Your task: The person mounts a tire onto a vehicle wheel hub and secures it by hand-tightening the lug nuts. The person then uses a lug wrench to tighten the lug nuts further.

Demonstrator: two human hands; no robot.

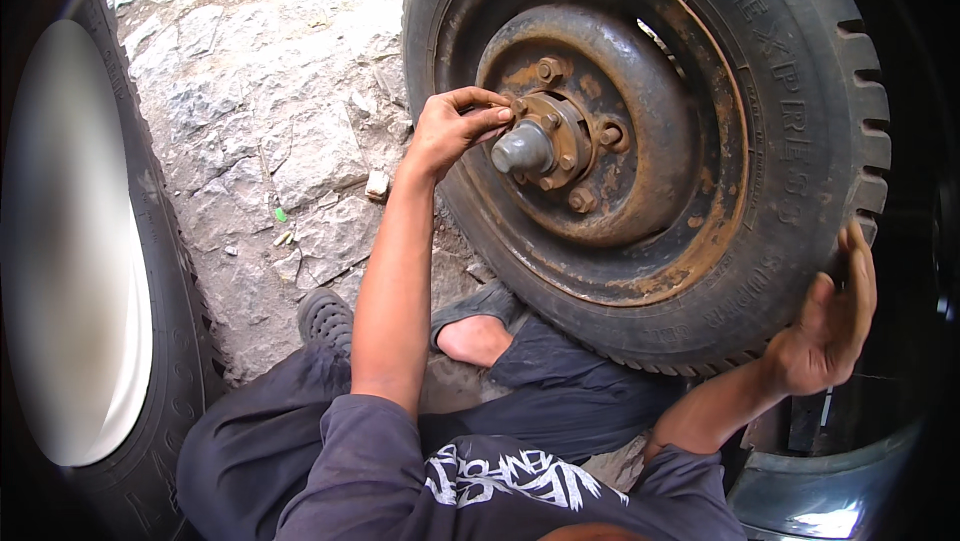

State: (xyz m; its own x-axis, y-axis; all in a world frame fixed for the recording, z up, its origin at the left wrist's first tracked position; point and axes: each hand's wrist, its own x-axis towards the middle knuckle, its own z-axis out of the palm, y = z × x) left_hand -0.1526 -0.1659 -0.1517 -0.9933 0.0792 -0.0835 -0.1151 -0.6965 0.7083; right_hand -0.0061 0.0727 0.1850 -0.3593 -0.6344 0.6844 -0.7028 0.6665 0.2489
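A large truck wheel stands in front of me, its black tyre (pixel 785 131) around a rusty rim (pixel 715 231). At its centre, a grey hub cap (pixel 522 149) juts out from a flange ringed with bolts. My left hand (pixel 450 131) is at the hub's left side, thumb and forefinger pinched together beside a flange bolt (pixel 519 107); whatever lies between them is hidden. Lug nuts (pixel 550 69) sit on the rusty wheel centre, another lug nut (pixel 582 201) lower down. My right hand (pixel 825 326) rests at the tyre's lower right tread, fingers stretched out.
Another tyre (pixel 165 271) with a pale, smooth centre (pixel 75 241) stands close on my left. Rough stony ground (pixel 220 91) holds a small pale block (pixel 377 186) and green scraps (pixel 280 214). A dark glossy curved panel (pixel 830 486) is at lower right. My legs are folded below the wheel.
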